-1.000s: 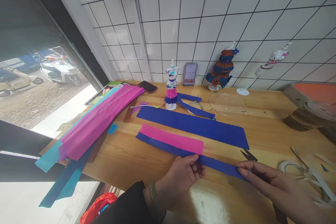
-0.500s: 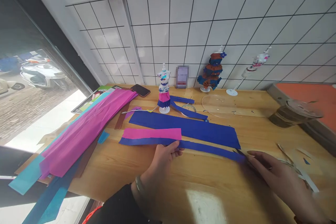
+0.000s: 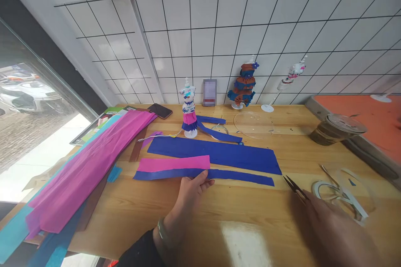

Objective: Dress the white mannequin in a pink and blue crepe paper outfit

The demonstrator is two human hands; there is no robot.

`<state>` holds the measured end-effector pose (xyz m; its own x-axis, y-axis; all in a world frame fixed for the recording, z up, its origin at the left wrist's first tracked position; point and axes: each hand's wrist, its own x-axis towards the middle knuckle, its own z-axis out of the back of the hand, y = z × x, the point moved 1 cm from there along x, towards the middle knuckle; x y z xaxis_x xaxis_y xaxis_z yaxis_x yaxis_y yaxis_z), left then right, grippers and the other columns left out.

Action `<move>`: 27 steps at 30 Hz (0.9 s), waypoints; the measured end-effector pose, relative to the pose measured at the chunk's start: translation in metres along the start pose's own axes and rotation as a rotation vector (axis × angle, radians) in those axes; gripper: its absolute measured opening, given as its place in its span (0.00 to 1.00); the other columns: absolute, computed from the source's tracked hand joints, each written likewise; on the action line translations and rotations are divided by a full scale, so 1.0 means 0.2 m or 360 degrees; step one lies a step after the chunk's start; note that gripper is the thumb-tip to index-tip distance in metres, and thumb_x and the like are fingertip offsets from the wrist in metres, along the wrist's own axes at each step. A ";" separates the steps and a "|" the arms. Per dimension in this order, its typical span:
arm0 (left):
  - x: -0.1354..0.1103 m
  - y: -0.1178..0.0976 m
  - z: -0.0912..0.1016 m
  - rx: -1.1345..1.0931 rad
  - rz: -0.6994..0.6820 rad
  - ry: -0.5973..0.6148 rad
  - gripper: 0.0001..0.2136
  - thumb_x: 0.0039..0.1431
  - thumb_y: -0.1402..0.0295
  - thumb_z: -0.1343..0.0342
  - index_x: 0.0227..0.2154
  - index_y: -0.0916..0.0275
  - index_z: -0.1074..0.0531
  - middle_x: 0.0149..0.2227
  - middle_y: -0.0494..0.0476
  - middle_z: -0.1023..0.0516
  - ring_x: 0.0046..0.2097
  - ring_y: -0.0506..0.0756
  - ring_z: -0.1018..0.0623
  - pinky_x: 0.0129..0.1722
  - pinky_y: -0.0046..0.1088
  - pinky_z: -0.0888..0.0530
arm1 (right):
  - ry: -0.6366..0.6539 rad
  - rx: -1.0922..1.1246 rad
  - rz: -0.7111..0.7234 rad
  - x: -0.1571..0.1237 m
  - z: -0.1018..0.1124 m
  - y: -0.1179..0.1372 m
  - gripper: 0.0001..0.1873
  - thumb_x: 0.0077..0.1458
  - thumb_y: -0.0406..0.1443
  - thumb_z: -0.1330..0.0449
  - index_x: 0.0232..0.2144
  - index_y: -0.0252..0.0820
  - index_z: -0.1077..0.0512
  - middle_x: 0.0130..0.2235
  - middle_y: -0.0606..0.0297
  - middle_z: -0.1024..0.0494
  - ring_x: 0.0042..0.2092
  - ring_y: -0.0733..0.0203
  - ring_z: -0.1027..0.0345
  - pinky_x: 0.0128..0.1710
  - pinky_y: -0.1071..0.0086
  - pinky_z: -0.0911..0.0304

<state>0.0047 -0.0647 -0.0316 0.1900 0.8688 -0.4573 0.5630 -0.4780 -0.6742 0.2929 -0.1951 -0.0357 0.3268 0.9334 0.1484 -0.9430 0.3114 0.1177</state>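
Note:
My left hand (image 3: 192, 187) pinches a narrow blue paper strip (image 3: 241, 176) by its lower edge, the thumb on top. A shorter pink strip (image 3: 173, 163) lies along the strip's upper edge, its right end just above my thumb. In my right hand (image 3: 332, 221) is a pair of dark scissors (image 3: 294, 185), the blades slightly apart and pointing up-left, clear of the strip's right end. A wide blue paper piece (image 3: 216, 152) lies flat behind the strips. Behind it stands a small dress form (image 3: 188, 106) wrapped in patterned, pink and blue material, with blue bands trailing right.
Pink sheets (image 3: 90, 171) lie over light blue ones at left, near a phone (image 3: 160, 111). Along the tiled wall stand a brown-and-blue dressed form (image 3: 244, 85) and a tilted form (image 3: 293, 73). At right are a lidded cup (image 3: 335, 129) and a tape roll (image 3: 322, 190).
The scissors in my right hand have moved away from the strip's right end, which now looks shorter. My left hand keeps its hold. The whole view has shifted slightly.

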 end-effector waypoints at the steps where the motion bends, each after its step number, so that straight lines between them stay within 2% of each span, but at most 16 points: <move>1: 0.00 0.00 0.00 -0.0008 0.0012 -0.0001 0.14 0.35 0.69 0.31 0.26 0.73 0.25 0.28 0.61 0.22 0.30 0.53 0.23 0.36 0.32 0.24 | 0.0042 0.0028 -0.0129 0.00 0.01 0.00 0.24 0.56 0.40 0.58 0.45 0.37 0.29 0.39 0.48 0.22 0.36 0.43 0.28 0.31 0.56 0.36; 4: 0.00 -0.01 0.00 -0.0040 0.0033 -0.0022 0.14 0.35 0.70 0.31 0.25 0.73 0.25 0.27 0.60 0.23 0.29 0.53 0.23 0.36 0.32 0.24 | 0.0016 0.0405 -0.0465 0.01 0.07 0.04 0.27 0.56 0.44 0.58 0.48 0.36 0.32 0.45 0.47 0.24 0.44 0.42 0.30 0.37 0.55 0.35; 6: -0.01 -0.01 0.00 -0.0071 0.0039 -0.0024 0.13 0.35 0.70 0.31 0.24 0.72 0.26 0.26 0.60 0.23 0.29 0.53 0.23 0.37 0.33 0.24 | -0.0010 0.0856 -0.0647 0.00 0.10 0.13 0.28 0.54 0.50 0.55 0.48 0.38 0.32 0.42 0.51 0.23 0.42 0.46 0.30 0.37 0.58 0.34; 8: -0.01 -0.01 0.00 -0.0097 0.0049 -0.0005 0.13 0.35 0.70 0.31 0.24 0.72 0.26 0.27 0.61 0.22 0.30 0.54 0.23 0.38 0.33 0.25 | 0.0179 0.1314 -0.0773 -0.03 0.11 0.29 0.30 0.50 0.55 0.49 0.46 0.42 0.30 0.37 0.56 0.22 0.39 0.49 0.29 0.30 0.63 0.33; 10: -0.01 0.00 0.01 -0.0117 0.0044 0.0024 0.13 0.36 0.70 0.31 0.25 0.72 0.26 0.29 0.62 0.22 0.32 0.55 0.22 0.39 0.34 0.25 | 0.0375 0.1782 -0.0787 -0.08 0.10 0.48 0.27 0.46 0.57 0.44 0.41 0.46 0.27 0.39 0.59 0.23 0.40 0.54 0.29 0.30 0.69 0.33; 12: 0.00 0.00 0.02 -0.0136 0.0028 0.0058 0.13 0.37 0.69 0.32 0.26 0.72 0.26 0.29 0.62 0.22 0.32 0.55 0.22 0.39 0.35 0.26 | 0.0590 0.2180 -0.0836 -0.14 0.05 0.67 0.24 0.46 0.56 0.42 0.36 0.45 0.27 0.33 0.62 0.23 0.31 0.62 0.30 0.26 0.73 0.35; 14: 0.00 0.00 0.03 -0.0150 0.0017 0.0087 0.13 0.38 0.69 0.32 0.27 0.71 0.26 0.30 0.61 0.22 0.33 0.55 0.22 0.40 0.35 0.26 | 0.0971 0.2463 -0.0848 -0.18 -0.01 0.83 0.25 0.46 0.57 0.43 0.32 0.42 0.29 0.22 0.69 0.30 0.17 0.71 0.43 0.16 0.76 0.45; 15: 0.00 0.01 0.03 -0.0153 0.0018 0.0092 0.13 0.39 0.69 0.32 0.27 0.71 0.26 0.30 0.61 0.22 0.33 0.55 0.22 0.40 0.34 0.27 | 0.1103 0.2582 -0.0866 -0.20 -0.03 0.89 0.27 0.46 0.58 0.44 0.31 0.41 0.30 0.20 0.71 0.33 0.15 0.74 0.50 0.14 0.77 0.50; 17: 0.00 0.00 0.04 -0.0149 0.0018 0.0105 0.12 0.39 0.68 0.33 0.27 0.70 0.26 0.31 0.61 0.22 0.34 0.55 0.22 0.40 0.34 0.27 | 0.1234 0.2772 -0.0932 -0.20 -0.07 0.97 0.28 0.46 0.59 0.44 0.32 0.41 0.32 0.19 0.75 0.36 0.13 0.77 0.57 0.12 0.78 0.57; 20: -0.01 0.00 0.03 -0.0125 -0.0007 0.0173 0.12 0.43 0.68 0.34 0.30 0.69 0.25 0.33 0.63 0.21 0.37 0.56 0.22 0.42 0.33 0.28 | 0.1262 0.2993 -0.1011 -0.18 -0.10 1.03 0.27 0.46 0.58 0.43 0.34 0.41 0.34 0.20 0.76 0.38 0.14 0.78 0.58 0.13 0.79 0.61; 24: -0.03 -0.01 0.02 -0.0083 -0.0058 0.0268 0.12 0.46 0.66 0.37 0.33 0.68 0.25 0.37 0.64 0.21 0.40 0.57 0.23 0.45 0.33 0.29 | 0.1189 0.3146 -0.1044 -0.15 -0.09 1.08 0.23 0.50 0.55 0.43 0.34 0.41 0.36 0.21 0.77 0.38 0.15 0.78 0.58 0.14 0.79 0.61; 27: -0.04 -0.02 0.01 -0.0041 -0.0048 0.0311 0.13 0.48 0.64 0.38 0.34 0.68 0.25 0.37 0.65 0.22 0.39 0.58 0.23 0.40 0.33 0.27 | 0.1093 0.3170 -0.1073 -0.14 -0.10 1.12 0.24 0.48 0.56 0.43 0.33 0.42 0.36 0.20 0.77 0.39 0.16 0.78 0.59 0.14 0.79 0.61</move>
<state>-0.0005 -0.0706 -0.0256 0.3236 0.8925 -0.3143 0.5908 -0.4501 -0.6696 0.0717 -0.1476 -0.0333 -0.0066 0.8367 -0.5476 0.6812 0.4047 0.6101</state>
